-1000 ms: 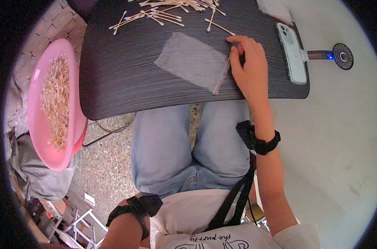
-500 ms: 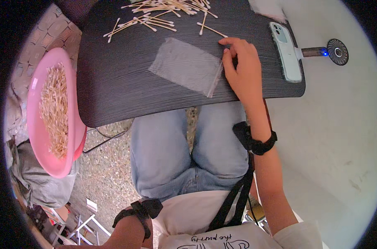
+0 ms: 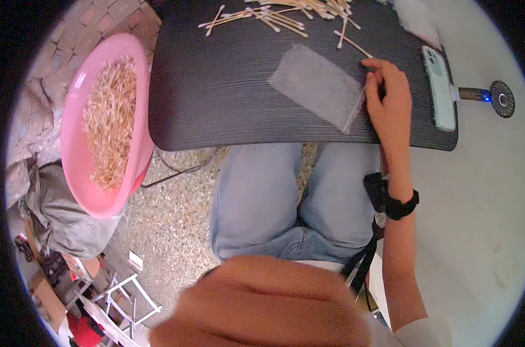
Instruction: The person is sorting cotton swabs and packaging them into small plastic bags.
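Clear bag point(image 3: 317, 87) lies flat on the tabletop point(image 3: 216, 104) near the swabs point(image 3: 279, 20); right hand point(image 3: 391, 95) rests beside it, curled loosely, seemingly empty. Left hand point(image 3: 262, 306) is blurred, grip unclear. A careless right-hand sweep could scatter swabs.

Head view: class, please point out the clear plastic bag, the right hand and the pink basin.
Clear plastic bag point(image 3: 318, 87): head view, middle of its flat face.
Right hand point(image 3: 392, 97): head view, back of the hand.
Pink basin point(image 3: 74, 144): head view, bare left wall.
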A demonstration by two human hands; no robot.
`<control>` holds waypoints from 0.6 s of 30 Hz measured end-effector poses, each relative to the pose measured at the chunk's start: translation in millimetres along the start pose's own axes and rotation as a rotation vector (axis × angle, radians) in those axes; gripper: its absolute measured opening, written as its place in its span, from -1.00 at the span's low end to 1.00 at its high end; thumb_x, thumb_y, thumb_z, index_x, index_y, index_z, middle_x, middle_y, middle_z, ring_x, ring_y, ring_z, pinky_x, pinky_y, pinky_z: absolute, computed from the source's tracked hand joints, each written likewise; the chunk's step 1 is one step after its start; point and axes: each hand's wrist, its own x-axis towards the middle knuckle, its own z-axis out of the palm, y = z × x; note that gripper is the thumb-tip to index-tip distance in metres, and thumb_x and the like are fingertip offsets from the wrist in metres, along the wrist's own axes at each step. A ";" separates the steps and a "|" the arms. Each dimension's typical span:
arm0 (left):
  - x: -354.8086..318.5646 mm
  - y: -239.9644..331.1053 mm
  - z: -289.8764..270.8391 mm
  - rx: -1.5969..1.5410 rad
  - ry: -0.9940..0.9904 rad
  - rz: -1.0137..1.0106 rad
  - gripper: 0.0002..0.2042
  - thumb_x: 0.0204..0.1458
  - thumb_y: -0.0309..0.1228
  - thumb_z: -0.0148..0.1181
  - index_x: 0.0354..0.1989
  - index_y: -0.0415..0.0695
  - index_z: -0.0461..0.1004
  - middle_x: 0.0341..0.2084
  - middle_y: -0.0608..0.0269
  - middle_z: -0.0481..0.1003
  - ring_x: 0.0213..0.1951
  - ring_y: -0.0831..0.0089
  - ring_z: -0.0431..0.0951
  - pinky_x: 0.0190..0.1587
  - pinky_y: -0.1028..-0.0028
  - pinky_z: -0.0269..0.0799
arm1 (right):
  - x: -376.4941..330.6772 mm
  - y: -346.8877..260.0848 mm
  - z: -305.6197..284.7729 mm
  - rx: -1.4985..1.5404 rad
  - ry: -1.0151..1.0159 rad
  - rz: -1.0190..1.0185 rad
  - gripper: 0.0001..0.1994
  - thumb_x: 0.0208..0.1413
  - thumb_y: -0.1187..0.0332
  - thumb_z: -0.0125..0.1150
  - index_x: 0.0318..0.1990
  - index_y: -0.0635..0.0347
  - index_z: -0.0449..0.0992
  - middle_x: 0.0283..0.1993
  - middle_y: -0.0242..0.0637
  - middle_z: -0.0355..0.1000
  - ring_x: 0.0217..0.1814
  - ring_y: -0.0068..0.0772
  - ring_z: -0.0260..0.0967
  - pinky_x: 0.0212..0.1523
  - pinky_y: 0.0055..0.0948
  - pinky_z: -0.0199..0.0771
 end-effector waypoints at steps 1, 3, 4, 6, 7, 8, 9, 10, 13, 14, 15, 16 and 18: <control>14.4 4.4 -5.2 -0.017 0.000 -0.009 -0.79 0.15 -0.56 -0.12 -0.41 -0.38 0.46 -0.35 0.02 0.54 -0.31 0.32 0.60 -0.32 0.55 0.47 | 0.1 3.2 -0.7 -0.005 0.005 -0.005 -0.83 0.06 0.49 0.08 -0.17 0.14 0.48 -0.42 -0.24 0.31 -0.32 -0.21 0.26 -0.23 -0.26 0.28; 8.4 0.2 -8.2 -0.051 -0.004 -0.028 -0.78 0.16 -0.57 -0.13 -0.41 -0.38 0.46 -0.35 0.02 0.54 -0.30 0.32 0.60 -0.31 0.56 0.47 | -2.0 7.0 -1.0 -0.015 0.007 -0.010 -0.82 0.06 0.48 0.09 -0.16 0.14 0.48 -0.42 -0.25 0.31 -0.33 -0.23 0.26 -0.23 -0.27 0.28; 7.7 0.5 -7.9 -0.063 -0.005 -0.037 -0.78 0.16 -0.57 -0.13 -0.41 -0.39 0.46 -0.35 0.01 0.54 -0.30 0.32 0.60 -0.31 0.56 0.47 | -1.4 6.8 -1.6 -0.012 0.000 0.000 -0.82 0.07 0.48 0.09 -0.16 0.14 0.48 -0.42 -0.25 0.31 -0.33 -0.24 0.26 -0.23 -0.28 0.28; 2.3 -5.7 2.2 -0.069 0.000 -0.030 -0.78 0.16 -0.57 -0.13 -0.40 -0.39 0.46 -0.35 0.01 0.54 -0.30 0.32 0.60 -0.31 0.55 0.47 | -1.4 6.6 -1.3 -0.011 -0.009 0.010 -0.83 0.07 0.48 0.09 -0.16 0.14 0.48 -0.42 -0.26 0.31 -0.33 -0.24 0.26 -0.23 -0.28 0.29; 6.5 -6.2 4.2 -0.071 0.002 -0.019 -0.79 0.16 -0.57 -0.13 -0.40 -0.38 0.46 -0.35 0.01 0.54 -0.30 0.31 0.60 -0.31 0.55 0.47 | -0.4 6.3 0.3 -0.003 -0.002 0.002 -0.83 0.07 0.48 0.09 -0.16 0.14 0.49 -0.42 -0.25 0.31 -0.33 -0.24 0.26 -0.22 -0.29 0.29; 14.1 -8.9 11.4 -0.073 0.003 -0.009 -0.79 0.16 -0.56 -0.12 -0.40 -0.38 0.46 -0.34 0.01 0.54 -0.30 0.31 0.60 -0.31 0.54 0.47 | 0.3 6.0 1.3 0.003 0.007 -0.006 -0.83 0.07 0.48 0.09 -0.17 0.14 0.49 -0.42 -0.25 0.32 -0.32 -0.24 0.27 -0.22 -0.29 0.29; 14.5 -12.6 17.8 -0.075 0.003 0.001 -0.79 0.15 -0.56 -0.12 -0.39 -0.38 0.46 -0.34 0.01 0.54 -0.29 0.31 0.60 -0.30 0.54 0.47 | -0.2 4.8 1.5 0.002 0.007 -0.007 -0.83 0.07 0.48 0.09 -0.17 0.14 0.49 -0.42 -0.25 0.32 -0.32 -0.24 0.27 -0.22 -0.29 0.29; 21.0 -6.7 10.4 -0.075 0.000 0.012 -0.79 0.15 -0.56 -0.12 -0.39 -0.38 0.46 -0.34 0.01 0.54 -0.29 0.30 0.60 -0.30 0.53 0.47 | -0.9 3.8 0.2 -0.007 -0.006 0.012 -0.83 0.07 0.48 0.09 -0.17 0.14 0.49 -0.42 -0.25 0.33 -0.31 -0.24 0.27 -0.21 -0.29 0.29; 18.3 -3.6 4.4 -0.079 -0.009 0.039 -0.80 0.15 -0.56 -0.11 -0.38 -0.37 0.46 -0.33 0.00 0.54 -0.28 0.29 0.59 -0.29 0.52 0.47 | -1.3 6.2 -0.8 -0.013 -0.007 0.013 -0.83 0.07 0.48 0.09 -0.17 0.14 0.49 -0.40 -0.24 0.34 -0.30 -0.24 0.28 -0.20 -0.29 0.30; 29.1 -4.1 8.9 -0.082 -0.009 0.047 -0.81 0.15 -0.56 -0.11 -0.37 -0.37 0.46 -0.33 0.00 0.54 -0.28 0.29 0.59 -0.29 0.51 0.47 | -1.8 6.8 -0.2 -0.006 0.002 -0.005 -0.84 0.07 0.48 0.10 -0.18 0.14 0.49 -0.39 -0.24 0.36 -0.30 -0.24 0.29 -0.20 -0.28 0.30; 24.7 -4.4 7.2 -0.086 -0.010 0.054 -0.81 0.15 -0.55 -0.10 -0.37 -0.37 0.46 -0.33 0.00 0.54 -0.28 0.28 0.59 -0.29 0.51 0.47 | -1.4 6.8 0.0 -0.007 0.000 -0.004 -0.84 0.07 0.48 0.10 -0.18 0.14 0.49 -0.39 -0.24 0.36 -0.30 -0.24 0.29 -0.20 -0.28 0.30; 28.2 -2.9 5.4 -0.090 -0.009 0.062 -0.81 0.15 -0.55 -0.10 -0.37 -0.36 0.46 -0.32 0.00 0.54 -0.28 0.28 0.59 -0.29 0.50 0.47 | -0.5 6.3 0.2 -0.007 0.004 -0.005 -0.84 0.07 0.48 0.10 -0.18 0.14 0.49 -0.39 -0.24 0.36 -0.30 -0.24 0.29 -0.20 -0.28 0.30; 26.9 -4.7 7.7 -0.097 -0.005 0.078 -0.82 0.14 -0.55 -0.09 -0.36 -0.36 0.46 -0.32 0.00 0.54 -0.27 0.27 0.59 -0.28 0.49 0.47 | -0.6 5.0 1.2 -0.005 0.005 -0.006 -0.84 0.07 0.48 0.09 -0.19 0.14 0.49 -0.38 -0.25 0.37 -0.30 -0.24 0.29 -0.19 -0.28 0.30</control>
